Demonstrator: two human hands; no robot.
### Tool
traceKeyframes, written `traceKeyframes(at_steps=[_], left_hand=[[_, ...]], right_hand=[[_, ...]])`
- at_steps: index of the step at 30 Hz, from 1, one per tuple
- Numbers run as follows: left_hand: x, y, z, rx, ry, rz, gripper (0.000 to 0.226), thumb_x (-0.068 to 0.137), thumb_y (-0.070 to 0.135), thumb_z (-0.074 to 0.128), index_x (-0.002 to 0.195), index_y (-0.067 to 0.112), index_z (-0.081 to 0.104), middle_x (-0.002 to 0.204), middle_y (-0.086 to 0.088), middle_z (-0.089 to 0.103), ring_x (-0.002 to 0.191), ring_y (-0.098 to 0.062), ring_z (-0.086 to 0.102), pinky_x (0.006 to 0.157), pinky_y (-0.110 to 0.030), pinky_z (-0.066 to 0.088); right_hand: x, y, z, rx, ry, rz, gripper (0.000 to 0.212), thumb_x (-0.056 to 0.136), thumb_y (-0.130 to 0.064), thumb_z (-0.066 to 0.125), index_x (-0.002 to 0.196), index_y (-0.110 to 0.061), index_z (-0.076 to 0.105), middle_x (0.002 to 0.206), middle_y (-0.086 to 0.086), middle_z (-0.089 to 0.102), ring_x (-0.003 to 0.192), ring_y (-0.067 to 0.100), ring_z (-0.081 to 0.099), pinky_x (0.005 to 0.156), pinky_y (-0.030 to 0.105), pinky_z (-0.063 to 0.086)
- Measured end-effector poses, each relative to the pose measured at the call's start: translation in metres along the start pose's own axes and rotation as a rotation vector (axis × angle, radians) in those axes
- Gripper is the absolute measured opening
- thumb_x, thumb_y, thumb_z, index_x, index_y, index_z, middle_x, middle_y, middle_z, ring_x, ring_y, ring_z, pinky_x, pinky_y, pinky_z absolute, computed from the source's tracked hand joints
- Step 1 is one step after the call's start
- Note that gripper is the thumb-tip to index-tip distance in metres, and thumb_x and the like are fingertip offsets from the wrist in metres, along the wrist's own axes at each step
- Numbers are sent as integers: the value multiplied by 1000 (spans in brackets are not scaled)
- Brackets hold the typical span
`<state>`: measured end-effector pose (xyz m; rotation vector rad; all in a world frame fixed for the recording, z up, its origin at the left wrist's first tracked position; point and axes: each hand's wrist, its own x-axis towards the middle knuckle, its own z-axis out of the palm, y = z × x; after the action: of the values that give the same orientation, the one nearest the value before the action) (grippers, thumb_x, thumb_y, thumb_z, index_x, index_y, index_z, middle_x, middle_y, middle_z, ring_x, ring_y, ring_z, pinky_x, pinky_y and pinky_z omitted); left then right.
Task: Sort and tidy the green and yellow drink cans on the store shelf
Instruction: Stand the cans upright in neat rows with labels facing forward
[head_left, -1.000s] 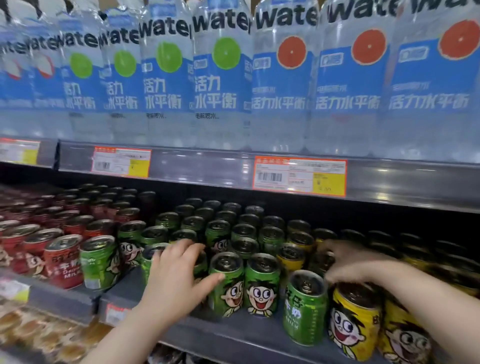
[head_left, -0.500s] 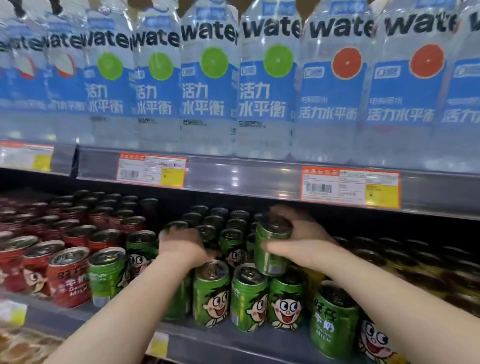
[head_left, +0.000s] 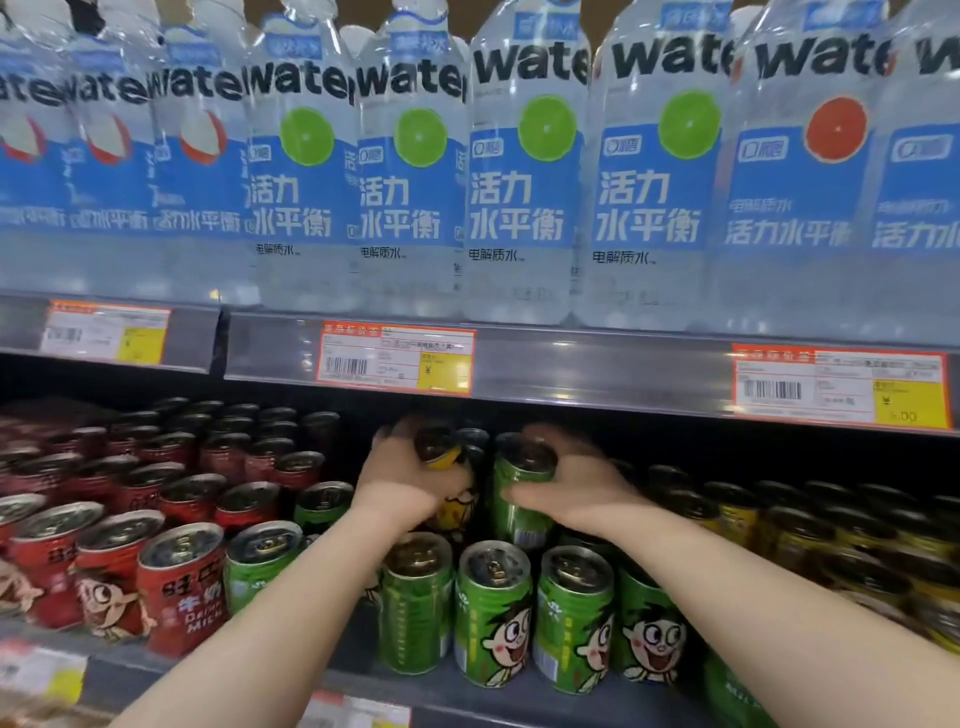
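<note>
Since a moment ago the left hand (head_left: 410, 480) has lifted a yellow can (head_left: 440, 453), fingers curled round it, above the green cans (head_left: 493, 613) on the shelf (head_left: 493, 699). Beside it, the right hand (head_left: 576, 488) still grips a raised green can (head_left: 519, 486).

Reaches in over the front edge of the shelf (head_left: 358, 667) with both bare forearms, angled toward its middle. Grips a tilted yellow can (head_left: 440, 451) near its top with the left hand (head_left: 410, 480), fingers curled round it. Wraps the right hand (head_left: 579, 491) round a green can (head_left: 514, 470), thumb in front, fingers behind. Holds the hands close together but apart.
</note>
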<state>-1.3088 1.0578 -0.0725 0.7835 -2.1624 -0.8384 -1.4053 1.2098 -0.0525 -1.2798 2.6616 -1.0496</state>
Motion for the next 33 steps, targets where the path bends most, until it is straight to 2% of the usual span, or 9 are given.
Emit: traceKeyframes(at_steps=[4, 7, 10, 13, 16, 19, 22, 25, 33], left_hand=[[-7, 5, -20, -180, 104, 36, 55, 64, 25, 78, 109, 22, 47, 105, 0, 59, 103, -21, 58, 83, -27, 47], [-16, 3, -32, -268, 75, 47, 50, 66, 17, 79, 105, 20, 48, 93, 7, 61, 85, -17, 65, 58, -23, 55], [-25, 2, -40, -350, 49, 64, 50, 68, 11, 78, 108, 20, 49, 87, 10, 56, 62, 0, 61, 41, -10, 47], [-31, 5, -41, -357, 29, 82, 50, 67, 11, 79, 105, 22, 48, 88, 10, 56, 63, 0, 58, 45, -14, 50], [-34, 8, -35, -343, 17, 93, 49, 65, 15, 81, 100, 27, 48, 90, 9, 57, 84, -12, 58, 70, -24, 49], [-37, 15, -27, -354, -4, 106, 48, 63, 18, 82, 87, 38, 45, 102, 1, 60, 93, -17, 59, 80, -29, 50], [-38, 28, -15, -387, -40, 127, 50, 63, 17, 84, 91, 34, 46, 94, 7, 59, 92, -15, 59, 82, -28, 48], [-43, 50, 4, -424, -89, 148, 46, 64, 15, 83, 88, 32, 48, 83, 13, 56, 84, -11, 57, 78, -19, 43], [-65, 107, 58, -456, -233, 128, 45, 64, 14, 82, 88, 32, 48, 84, 12, 60, 87, -10, 59, 75, -16, 41]], right_hand=[[7, 3, 21, -38, -143, 75, 72, 68, -35, 75, 134, -32, 47, 132, -6, 53, 118, 15, 53, 93, 22, 44], [12, 5, 28, -60, -215, 140, 80, 67, -37, 76, 139, -28, 42, 142, -2, 46, 126, 18, 48, 98, 25, 41], [15, 4, 29, -115, -272, 163, 75, 73, -39, 72, 140, -27, 41, 145, 0, 44, 128, 20, 45, 97, 25, 39], [16, 5, 32, -179, -292, 175, 67, 74, -42, 66, 137, -30, 44, 142, 3, 47, 124, 22, 49, 98, 28, 43], [11, 7, 31, -213, -284, 127, 63, 79, -52, 60, 136, -31, 46, 142, 2, 47, 125, 22, 49, 99, 28, 42], [3, 17, 6, -170, -169, 110, 51, 85, -48, 57, 132, -29, 50, 141, -3, 48, 125, 18, 49, 99, 24, 40], [-9, 42, -41, -414, -90, 228, 37, 84, -32, 55, 122, -28, 55, 132, 0, 53, 117, 20, 52, 91, 23, 42], [-25, 61, -72, -562, -266, 404, 41, 80, -25, 59, 119, -13, 58, 122, 7, 61, 102, 20, 58, 76, 21, 46], [-37, 97, -72, -372, -223, 430, 65, 72, -26, 71, 131, -16, 47, 132, 6, 54, 115, 20, 56, 91, 24, 49]])
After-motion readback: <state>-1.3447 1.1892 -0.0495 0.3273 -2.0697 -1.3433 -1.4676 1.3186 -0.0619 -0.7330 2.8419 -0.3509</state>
